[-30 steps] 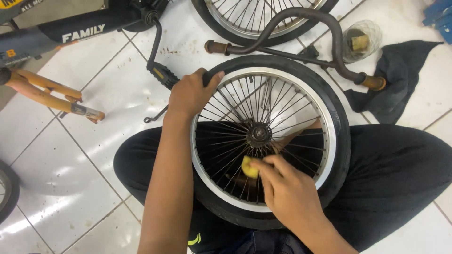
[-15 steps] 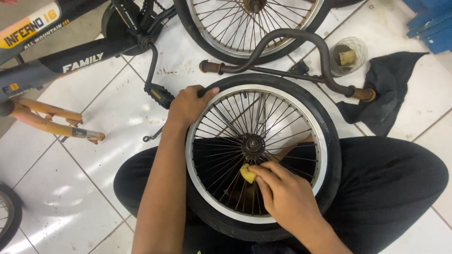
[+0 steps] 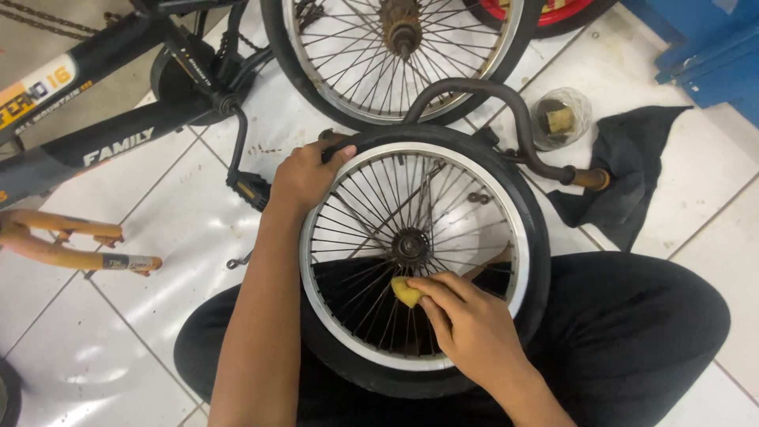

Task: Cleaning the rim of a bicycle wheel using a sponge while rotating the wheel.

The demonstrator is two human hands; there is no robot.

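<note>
— Left hand (image 3: 304, 175): clamped over the top left edge of the small wheel (image 3: 419, 257), fingers curled across the black tire, thumb on the near side. Right hand (image 3: 466, 328): closed in a pinch round a small yellow sponge (image 3: 406, 292), pressed against the spokes just below the hub (image 3: 411, 245).

— And the wheel itself?

— Lying nearly flat across the lap, on black trousers (image 3: 632, 332). Black tire, pale silver rim, thin metal spokes crossing out from a dark, grimy hub. Rim bright on the far side, shadowed on the near side above the trousers. Sponge small, lumpy, mostly hidden by the fingertips.

— Anything around it?

— Curved brown handlebar (image 3: 506, 111) just behind the wheel, touching or nearly touching the tire's far edge; cannot tell which. Bigger wheel (image 3: 395, 55) with a rusty hub beyond that, on white floor tiles (image 3: 158, 237). Small clear jar (image 3: 560, 119) with something yellowish inside, just beside the handlebar. Black rag (image 3: 624, 174) spread on the tiles to the right. Dark bicycle frame (image 3: 103, 142) on the left, pedal (image 3: 249, 190) hanging near the left wrist, orange tubes (image 3: 71, 241) low on the left.
</note>
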